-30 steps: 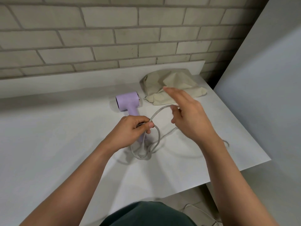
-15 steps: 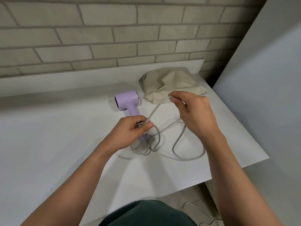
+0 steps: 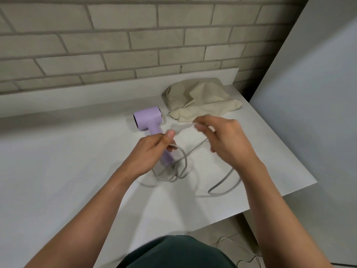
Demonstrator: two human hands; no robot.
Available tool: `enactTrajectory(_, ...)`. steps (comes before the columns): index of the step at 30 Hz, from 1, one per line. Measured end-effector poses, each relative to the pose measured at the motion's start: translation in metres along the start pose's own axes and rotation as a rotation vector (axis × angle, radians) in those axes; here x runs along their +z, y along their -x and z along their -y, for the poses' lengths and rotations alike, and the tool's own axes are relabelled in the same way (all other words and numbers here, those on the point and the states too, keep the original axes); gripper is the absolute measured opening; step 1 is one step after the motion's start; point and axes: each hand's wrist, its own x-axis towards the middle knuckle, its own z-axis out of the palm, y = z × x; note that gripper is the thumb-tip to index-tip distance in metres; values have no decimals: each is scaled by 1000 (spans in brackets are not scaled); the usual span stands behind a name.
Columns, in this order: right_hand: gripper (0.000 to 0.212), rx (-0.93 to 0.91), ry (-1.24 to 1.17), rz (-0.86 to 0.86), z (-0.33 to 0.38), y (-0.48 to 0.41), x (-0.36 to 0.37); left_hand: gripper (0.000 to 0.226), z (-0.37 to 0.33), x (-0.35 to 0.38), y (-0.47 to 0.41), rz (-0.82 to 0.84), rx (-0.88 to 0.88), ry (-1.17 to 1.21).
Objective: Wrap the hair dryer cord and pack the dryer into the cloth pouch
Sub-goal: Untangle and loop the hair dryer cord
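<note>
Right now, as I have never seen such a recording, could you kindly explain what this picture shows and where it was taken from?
There is no machine here: these are a person's two bare hands, seen from a camera worn on the head, looking forward and down. A white table stands against a brick wall. On it lie a lilac hair dryer, its grey cord in loose loops, and a beige cloth pouch behind. The left hand grips the cord at the dryer's handle. The right hand, blurred by motion, appears to pinch the cord further along, raised above the table.
</note>
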Motion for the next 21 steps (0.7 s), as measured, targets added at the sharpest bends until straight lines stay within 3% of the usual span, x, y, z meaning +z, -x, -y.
enactTrajectory(2, 12, 143, -139, -98, -9, -1, -16, 55, 3, -1, 1, -10, 18, -16)
enactTrajectory(5, 13, 324, -111, -150, -30, -3, -28, 39, 10, 2, -2, -12, 136, -144)
enactTrajectory(13, 12, 794, 29, 56, -123, 1, -5, 28, 18, 17, 0, -3, 396, -346)
enactTrajectory(16, 13, 864, 75, 131, -156, 10, 12, 24, 21, 26, 5, 27, 455, -366)
enactTrajectory(21, 25, 862, 93, 90, -191, 20, 42, 20, 22, 48, 15, 87, 597, -409)
